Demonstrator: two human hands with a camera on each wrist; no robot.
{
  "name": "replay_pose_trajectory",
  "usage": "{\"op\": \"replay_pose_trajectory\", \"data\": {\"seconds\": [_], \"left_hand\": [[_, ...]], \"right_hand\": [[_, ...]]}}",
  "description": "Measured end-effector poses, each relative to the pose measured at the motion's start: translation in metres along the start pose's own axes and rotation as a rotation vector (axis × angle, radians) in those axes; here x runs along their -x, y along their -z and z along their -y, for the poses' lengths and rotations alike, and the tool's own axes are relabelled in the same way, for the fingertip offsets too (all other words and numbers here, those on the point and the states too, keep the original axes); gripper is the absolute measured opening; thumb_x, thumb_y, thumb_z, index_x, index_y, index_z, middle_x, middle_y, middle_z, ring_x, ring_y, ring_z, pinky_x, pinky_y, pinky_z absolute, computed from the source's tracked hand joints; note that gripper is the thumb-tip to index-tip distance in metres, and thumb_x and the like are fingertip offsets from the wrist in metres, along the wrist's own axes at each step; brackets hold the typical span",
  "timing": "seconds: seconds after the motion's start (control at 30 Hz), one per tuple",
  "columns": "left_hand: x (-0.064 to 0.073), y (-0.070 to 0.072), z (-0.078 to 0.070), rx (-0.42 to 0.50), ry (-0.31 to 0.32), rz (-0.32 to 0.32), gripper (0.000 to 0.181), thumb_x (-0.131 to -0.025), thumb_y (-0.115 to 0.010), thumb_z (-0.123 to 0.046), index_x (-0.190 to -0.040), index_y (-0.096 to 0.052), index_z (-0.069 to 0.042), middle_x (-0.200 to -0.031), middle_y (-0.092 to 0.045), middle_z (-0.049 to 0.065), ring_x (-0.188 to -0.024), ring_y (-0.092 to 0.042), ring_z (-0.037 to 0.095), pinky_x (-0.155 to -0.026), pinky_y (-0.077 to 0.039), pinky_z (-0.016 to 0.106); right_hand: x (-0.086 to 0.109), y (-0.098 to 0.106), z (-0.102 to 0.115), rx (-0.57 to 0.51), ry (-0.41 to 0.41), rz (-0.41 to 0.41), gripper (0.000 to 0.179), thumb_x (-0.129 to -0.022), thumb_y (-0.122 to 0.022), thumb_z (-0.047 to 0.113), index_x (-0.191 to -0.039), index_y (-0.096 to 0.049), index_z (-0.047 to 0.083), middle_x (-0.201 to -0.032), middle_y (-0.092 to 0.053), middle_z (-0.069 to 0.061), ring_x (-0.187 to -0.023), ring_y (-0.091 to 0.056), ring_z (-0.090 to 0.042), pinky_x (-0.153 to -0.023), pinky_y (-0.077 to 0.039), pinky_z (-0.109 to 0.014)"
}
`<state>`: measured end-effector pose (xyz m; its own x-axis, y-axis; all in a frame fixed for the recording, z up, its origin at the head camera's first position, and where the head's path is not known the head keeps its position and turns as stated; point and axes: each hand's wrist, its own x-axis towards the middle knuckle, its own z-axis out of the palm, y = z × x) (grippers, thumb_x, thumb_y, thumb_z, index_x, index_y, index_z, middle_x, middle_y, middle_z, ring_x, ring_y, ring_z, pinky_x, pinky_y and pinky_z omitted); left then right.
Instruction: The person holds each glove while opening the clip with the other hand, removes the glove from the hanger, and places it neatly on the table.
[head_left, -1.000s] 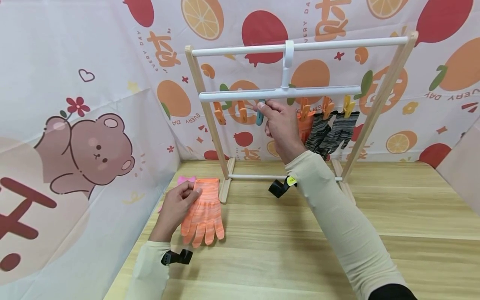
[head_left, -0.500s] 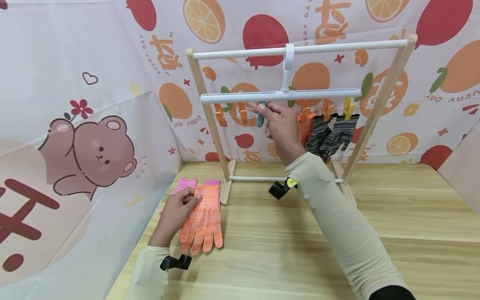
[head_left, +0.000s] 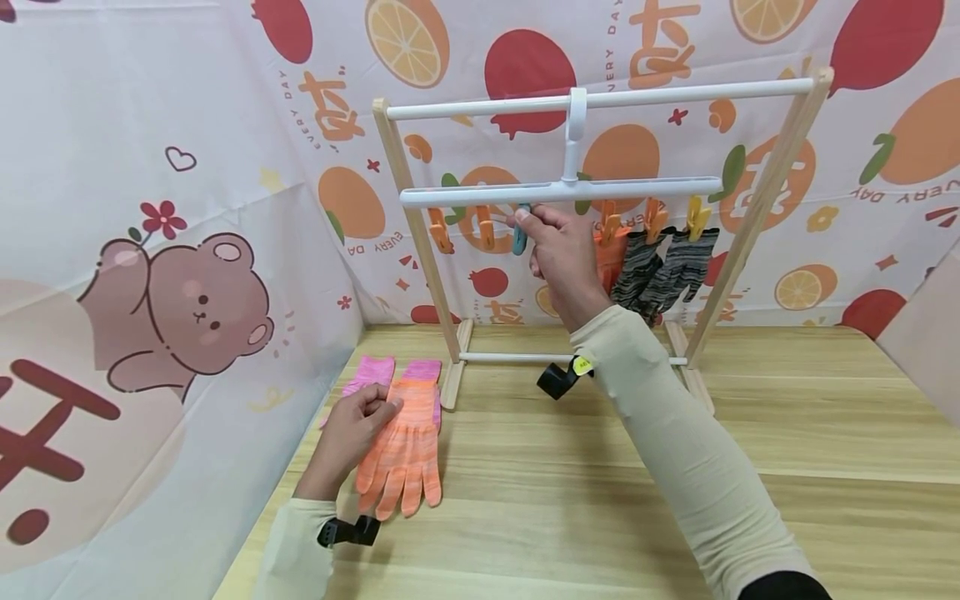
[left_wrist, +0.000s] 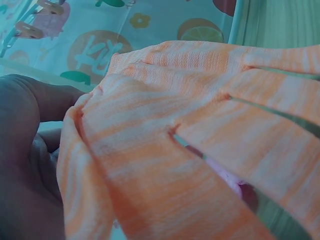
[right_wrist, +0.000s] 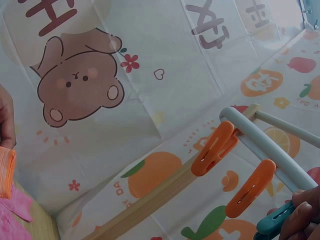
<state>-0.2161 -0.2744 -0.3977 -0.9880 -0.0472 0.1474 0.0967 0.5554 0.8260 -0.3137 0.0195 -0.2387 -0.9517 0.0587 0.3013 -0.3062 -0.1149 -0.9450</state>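
Note:
My left hand (head_left: 348, 433) pinches an orange knitted glove (head_left: 408, 454) by the side of its cuff, its fingers pointing down toward me. In the left wrist view the glove (left_wrist: 160, 125) spreads across the picture, with part of my hand at the left edge. My right hand (head_left: 562, 250) grips a teal clothespin (head_left: 520, 240) under the white hanger (head_left: 480, 197); the right wrist view shows thumb and finger on that clothespin (right_wrist: 272, 220). Left of it hang two orange clothespins, one outer (head_left: 441, 232) and one inner (head_left: 486, 229), holding nothing.
A wooden rack (head_left: 731, 217) with a white top rod carries the hanger. Right of my hand, orange and yellow clothespins (head_left: 698, 218) hold an orange glove (head_left: 611, 258) and black-grey gloves (head_left: 686, 258). Pink gloves (head_left: 371, 372) lie on the table (head_left: 525, 500) behind my left hand.
My left hand has drawn the orange glove slightly toward me, so more of the pink gloves shows. My right hand stays on the teal clothespin.

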Motion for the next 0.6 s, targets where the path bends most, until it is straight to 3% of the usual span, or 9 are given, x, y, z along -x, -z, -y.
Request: {"op": "replay_pose_trajectory", "data": {"seconds": [0.6], "left_hand": [[0.002,0.0,0.018,0.027,0.052,0.041,0.014,-0.102,-0.063,-0.014,-0.1,-0.06,0.0,-0.065,-0.04,-0.001,-0.054,-0.036,0.013,-0.052,-0.034,0.027]], "right_hand": [[0.0,-0.001,-0.001,-0.002,0.003,-0.005,0.028,-0.102,-0.063,0.021,-0.124,-0.072,0.007,-0.114,-0.073,-0.01,-0.046,-0.041,-0.012,-0.046,-0.038,-0.019]]}}
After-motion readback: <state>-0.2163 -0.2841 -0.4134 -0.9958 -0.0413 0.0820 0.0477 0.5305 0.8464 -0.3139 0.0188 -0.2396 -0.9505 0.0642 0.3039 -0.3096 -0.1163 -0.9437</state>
